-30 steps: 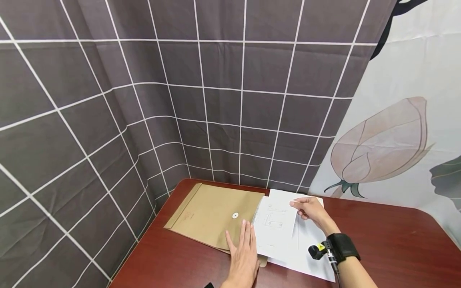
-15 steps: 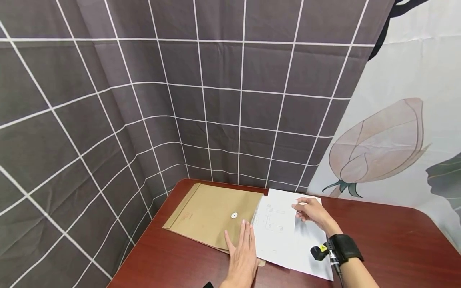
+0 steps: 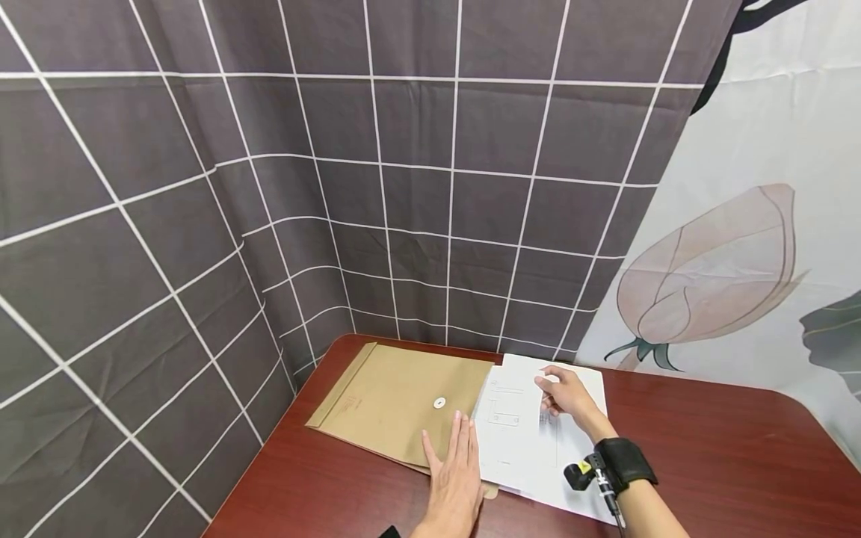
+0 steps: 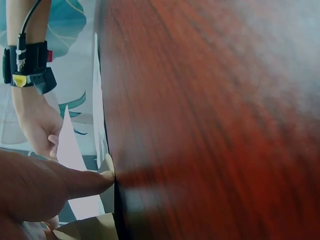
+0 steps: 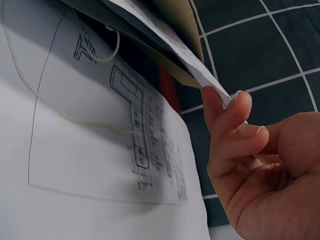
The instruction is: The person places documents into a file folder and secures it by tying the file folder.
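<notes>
A brown paper document envelope (image 3: 397, 396) with a white button lies on the table, its opening side toward the right. My left hand (image 3: 452, 478) rests on its near right part, fingers straight. In the left wrist view, the left thumb (image 4: 90, 184) touches the envelope's edge. My right hand (image 3: 565, 394) pinches the right edge of a white sheet with a line drawing (image 3: 504, 426), which is raised and whose left side meets the envelope's opening. Beneath it lies another printed sheet (image 5: 100, 165); a thin string (image 5: 75, 121) crosses that sheet.
The reddish-brown wooden table (image 3: 726, 448) extends to the right of the papers. Behind it hangs a dark grey curtain with white grid lines (image 3: 417, 194). A white cloth with a flower print (image 3: 713, 269) hangs at the right.
My right hand has shifted slightly left with the pinched sheet edge, and some print on the lower sheet now shows beneath. My left hand stays in place on the envelope.
</notes>
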Motion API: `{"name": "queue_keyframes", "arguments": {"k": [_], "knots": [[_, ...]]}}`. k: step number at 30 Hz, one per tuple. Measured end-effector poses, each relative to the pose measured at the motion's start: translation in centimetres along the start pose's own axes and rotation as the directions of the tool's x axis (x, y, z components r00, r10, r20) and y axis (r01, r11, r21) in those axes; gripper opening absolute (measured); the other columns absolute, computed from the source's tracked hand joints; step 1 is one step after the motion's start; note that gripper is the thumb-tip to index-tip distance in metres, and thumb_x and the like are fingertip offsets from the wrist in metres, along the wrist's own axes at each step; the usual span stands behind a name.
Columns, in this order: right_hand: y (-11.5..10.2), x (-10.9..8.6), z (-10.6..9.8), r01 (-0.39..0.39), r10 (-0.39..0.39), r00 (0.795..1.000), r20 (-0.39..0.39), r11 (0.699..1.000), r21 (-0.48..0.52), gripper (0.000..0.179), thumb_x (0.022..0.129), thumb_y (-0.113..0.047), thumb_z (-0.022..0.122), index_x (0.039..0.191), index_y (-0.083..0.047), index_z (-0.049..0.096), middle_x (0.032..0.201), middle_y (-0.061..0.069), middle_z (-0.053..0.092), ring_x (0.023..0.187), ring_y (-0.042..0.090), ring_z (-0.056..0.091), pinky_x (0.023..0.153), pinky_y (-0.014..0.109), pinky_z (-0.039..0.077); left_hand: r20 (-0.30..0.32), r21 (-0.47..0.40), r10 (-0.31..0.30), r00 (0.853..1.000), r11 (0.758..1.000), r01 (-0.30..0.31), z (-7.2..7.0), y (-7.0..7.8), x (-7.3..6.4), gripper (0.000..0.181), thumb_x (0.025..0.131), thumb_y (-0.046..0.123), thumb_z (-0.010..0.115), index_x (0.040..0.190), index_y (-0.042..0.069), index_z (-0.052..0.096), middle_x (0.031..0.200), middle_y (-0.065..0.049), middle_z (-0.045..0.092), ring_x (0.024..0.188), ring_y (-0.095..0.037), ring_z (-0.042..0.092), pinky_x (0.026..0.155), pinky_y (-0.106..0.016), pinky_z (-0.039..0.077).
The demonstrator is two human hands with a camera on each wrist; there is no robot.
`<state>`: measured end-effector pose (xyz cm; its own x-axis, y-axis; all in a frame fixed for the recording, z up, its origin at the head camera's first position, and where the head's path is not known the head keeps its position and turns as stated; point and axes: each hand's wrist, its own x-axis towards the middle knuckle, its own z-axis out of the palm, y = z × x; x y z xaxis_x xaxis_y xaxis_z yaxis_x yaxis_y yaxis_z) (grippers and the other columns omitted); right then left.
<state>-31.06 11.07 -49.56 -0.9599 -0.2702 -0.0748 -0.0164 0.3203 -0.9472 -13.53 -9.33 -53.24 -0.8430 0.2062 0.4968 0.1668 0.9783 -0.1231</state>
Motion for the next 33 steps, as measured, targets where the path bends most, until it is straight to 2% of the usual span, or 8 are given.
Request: {"name": "queue_keyframes", "arguments": {"k": [11, 22, 28, 33], "knots": [[-0.3, 0.8, 1.7, -0.012, 0.011, 0.999, -0.034, 0.999, -0.031, 0.025, 0.096, -0.011, 0.053, 0.114, 0.007, 0.052, 0.052, 0.004, 0.053, 0.042, 0.012, 0.046, 0.041, 0.025, 0.035, 0.011, 0.005, -0.001, 1.000, 1.000, 0.000, 0.0, 0.0, 0.0, 0.099, 0.062, 0.043, 0.082, 0.137, -0.008, 0.043, 0.146, -0.019, 0.038, 0.139, -0.028, 0.027, 0.093, -0.072, 0.023], [-0.7, 1.4, 3.1, -0.035, 0.037, 0.997, -0.065, 0.999, 0.024, 0.024, 0.096, -0.009, 0.051, 0.113, 0.008, 0.051, 0.050, 0.000, 0.048, 0.039, 0.007, 0.043, 0.038, 0.020, 0.029, 0.034, -0.027, -0.001, 0.999, 1.000, 0.002, 0.1, -0.1, 0.0, 0.102, 0.062, 0.048, 0.080, 0.139, -0.008, 0.042, 0.147, -0.019, 0.036, 0.140, -0.028, 0.024, 0.094, -0.072, 0.021], [-1.0, 1.6, 3.8, -0.019, 0.021, 0.997, -0.079, 0.999, 0.030, 0.025, 0.096, -0.008, 0.052, 0.114, 0.010, 0.051, 0.053, 0.002, 0.051, 0.038, 0.008, 0.047, 0.038, 0.020, 0.031, 0.032, -0.037, 0.006, 0.999, 0.999, -0.005, 0.3, -0.2, 0.0, 0.102, 0.062, 0.048, 0.080, 0.139, -0.008, 0.041, 0.147, -0.020, 0.035, 0.140, -0.029, 0.023, 0.094, -0.072, 0.021], [-1.5, 1.5, 4.5, -0.022, 0.025, 0.994, -0.104, 0.999, 0.028, 0.021, 0.095, -0.008, 0.054, 0.106, 0.009, 0.051, 0.056, 0.004, 0.057, 0.039, 0.010, 0.054, 0.038, 0.022, 0.040, 0.004, -0.034, 0.014, 1.000, 0.999, -0.014, 0.4, -0.3, -0.1, 0.103, 0.060, 0.048, 0.081, 0.138, -0.008, 0.043, 0.146, -0.019, 0.038, 0.140, -0.029, 0.025, 0.094, -0.072, 0.020]]}}
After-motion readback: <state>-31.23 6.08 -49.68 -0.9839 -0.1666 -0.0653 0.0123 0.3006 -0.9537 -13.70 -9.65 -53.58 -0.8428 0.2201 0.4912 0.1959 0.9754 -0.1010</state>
